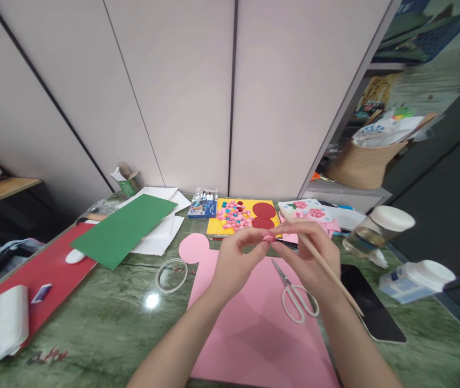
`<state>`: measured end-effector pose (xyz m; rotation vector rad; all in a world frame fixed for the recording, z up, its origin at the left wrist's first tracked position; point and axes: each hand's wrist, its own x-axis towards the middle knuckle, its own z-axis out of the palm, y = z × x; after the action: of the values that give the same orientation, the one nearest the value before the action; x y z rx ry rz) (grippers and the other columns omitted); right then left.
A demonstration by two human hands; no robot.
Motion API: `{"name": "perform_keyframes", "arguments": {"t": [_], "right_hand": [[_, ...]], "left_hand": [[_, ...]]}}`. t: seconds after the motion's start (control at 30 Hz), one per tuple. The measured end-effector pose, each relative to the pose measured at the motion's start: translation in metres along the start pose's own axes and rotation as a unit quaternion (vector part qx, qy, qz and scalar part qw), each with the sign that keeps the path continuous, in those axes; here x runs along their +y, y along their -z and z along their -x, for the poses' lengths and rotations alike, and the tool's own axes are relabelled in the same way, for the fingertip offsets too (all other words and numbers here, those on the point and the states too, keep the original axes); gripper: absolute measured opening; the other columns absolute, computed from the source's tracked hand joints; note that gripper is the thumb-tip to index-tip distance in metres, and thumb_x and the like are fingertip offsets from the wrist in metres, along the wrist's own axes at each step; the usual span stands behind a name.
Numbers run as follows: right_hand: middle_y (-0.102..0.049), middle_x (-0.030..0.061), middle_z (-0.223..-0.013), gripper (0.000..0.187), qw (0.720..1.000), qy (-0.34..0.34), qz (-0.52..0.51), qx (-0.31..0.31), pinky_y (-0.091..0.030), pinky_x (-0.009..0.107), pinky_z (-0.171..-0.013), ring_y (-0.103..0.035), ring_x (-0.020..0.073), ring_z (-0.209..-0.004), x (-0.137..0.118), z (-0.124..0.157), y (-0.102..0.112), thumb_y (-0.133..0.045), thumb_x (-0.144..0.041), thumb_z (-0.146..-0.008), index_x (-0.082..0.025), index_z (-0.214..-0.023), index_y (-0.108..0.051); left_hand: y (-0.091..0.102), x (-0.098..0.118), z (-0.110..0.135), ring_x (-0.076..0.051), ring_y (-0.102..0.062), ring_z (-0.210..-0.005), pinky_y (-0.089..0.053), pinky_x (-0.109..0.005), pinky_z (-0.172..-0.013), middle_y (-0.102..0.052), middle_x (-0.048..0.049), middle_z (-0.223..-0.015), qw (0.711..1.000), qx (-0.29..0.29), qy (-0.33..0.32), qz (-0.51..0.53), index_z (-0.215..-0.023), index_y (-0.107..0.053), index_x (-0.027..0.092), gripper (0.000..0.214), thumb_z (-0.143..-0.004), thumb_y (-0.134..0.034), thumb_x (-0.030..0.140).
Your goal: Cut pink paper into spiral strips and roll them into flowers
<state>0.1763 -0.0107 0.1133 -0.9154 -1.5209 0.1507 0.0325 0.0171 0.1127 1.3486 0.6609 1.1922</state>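
Both of my hands meet above a pink paper sheet (pixel 254 328) on the green marble table (pixel 108 318). My left hand (pixel 235 261) pinches a small rolled pink paper strip (pixel 269 236) at its fingertips. My right hand (pixel 308 253) holds the same pink strip and also grips a thin wooden stick (pixel 327 272), which slants down to the right. White-handled scissors (pixel 294 296) lie on the pink sheet just under my right hand.
A yellow sheet (pixel 224 225) carries small pink and blue paper rolls (pixel 234 214) and red paper circles (pixel 263 210). Nearby lie green paper (pixel 126 229), a marker pack (pixel 203 206), a tape ring (pixel 172 275), a black phone (pixel 369 307), a glue jar (pixel 379 229) and a white container (pixel 416 280).
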Motion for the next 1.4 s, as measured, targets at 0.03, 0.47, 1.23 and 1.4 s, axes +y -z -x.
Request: {"name": "perform_keyframes", "arguments": {"t": [0.03, 0.47, 1.23, 1.4], "right_hand": [[-0.066, 0.0025, -0.083, 0.021, 1.0, 0.004, -0.005, 0.001, -0.051, 0.036, -0.076, -0.062, 0.0198, -0.083, 0.0, 0.0, 0.0, -0.069, -0.012, -0.075, -0.023, -0.091, -0.062], [-0.063, 0.0005, -0.078, 0.016, 0.999, -0.043, -0.031, -0.001, -0.049, 0.033, -0.069, -0.059, 0.0171, -0.074, 0.007, 0.003, -0.005, -0.067, -0.013, -0.076, -0.023, -0.086, -0.06], [-0.067, 0.0003, -0.088, 0.016, 0.945, -0.273, -0.177, -0.039, -0.053, 0.029, -0.075, -0.066, 0.0161, -0.084, 0.015, 0.0, -0.009, -0.068, -0.024, -0.077, -0.024, -0.087, -0.055], [-0.067, -0.0003, -0.088, 0.017, 0.95, -0.267, -0.161, -0.022, -0.052, 0.029, -0.076, -0.066, 0.0155, -0.084, 0.018, 0.002, -0.01, -0.067, -0.026, -0.078, -0.026, -0.09, -0.055]], "left_hand": [[0.0, 0.0, 0.0, -0.019, -0.064, -0.088, -0.05, -0.03, -0.081, -0.07, -0.0053, -0.089, 1.0, -0.002, -0.002, -0.008, -0.082, -0.07, 0.02, 0.009, -0.077, -0.065, 0.024], [0.002, -0.004, -0.003, -0.018, -0.064, -0.084, -0.049, -0.031, -0.08, -0.071, -0.0048, -0.084, 0.998, 0.006, 0.064, 0.007, -0.079, -0.071, 0.019, 0.009, -0.073, -0.068, 0.025], [0.007, -0.01, -0.006, -0.021, -0.06, -0.106, -0.04, -0.033, -0.094, -0.069, -0.0058, -0.111, 0.983, -0.03, 0.117, 0.141, -0.095, -0.073, 0.02, 0.025, -0.073, -0.061, 0.014], [0.004, -0.011, -0.004, -0.02, -0.06, -0.106, -0.038, -0.034, -0.097, -0.07, -0.0037, -0.11, 0.983, -0.028, 0.112, 0.141, -0.095, -0.073, 0.022, 0.027, -0.072, -0.06, 0.012]]}}
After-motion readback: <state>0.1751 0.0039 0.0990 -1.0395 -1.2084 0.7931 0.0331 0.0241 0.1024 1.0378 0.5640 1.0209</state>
